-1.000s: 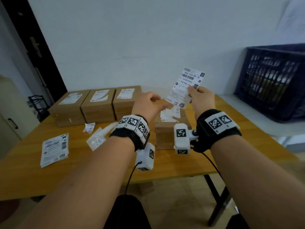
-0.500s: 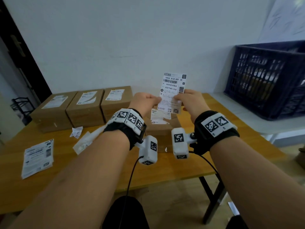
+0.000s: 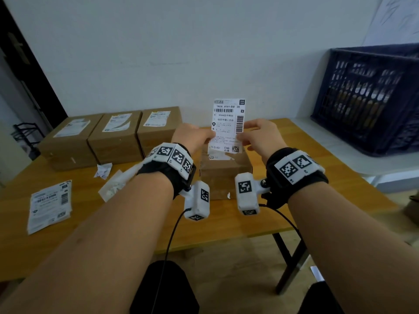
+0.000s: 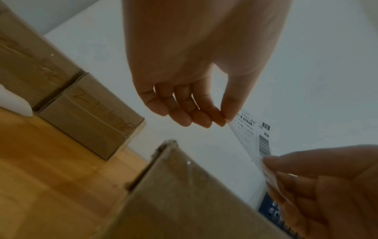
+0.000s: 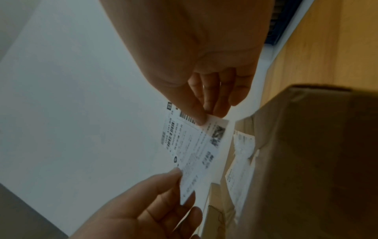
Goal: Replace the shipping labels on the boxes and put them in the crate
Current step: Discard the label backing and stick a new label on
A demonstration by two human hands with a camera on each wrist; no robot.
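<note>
While left hand [image 3: 192,138] and right hand [image 3: 260,137] pinch label [image 3: 229,123] (fine print blurred), box [image 3: 224,175] top mostly hidden.

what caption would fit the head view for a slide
Both hands, left hand and right hand, pinch a fresh shipping label upright above the near box.

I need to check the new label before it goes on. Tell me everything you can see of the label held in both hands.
The label is a white paper slip, taller than wide, printed in black: "190A A161-BB 28" near the top, barcodes, Chinese text, a QR code at the bottom. It is held upright, print towards the person, in the air above the near box, apart from it. The left hand pinches its left edge, the right hand its right edge. It looks flat and uncreased.
</note>
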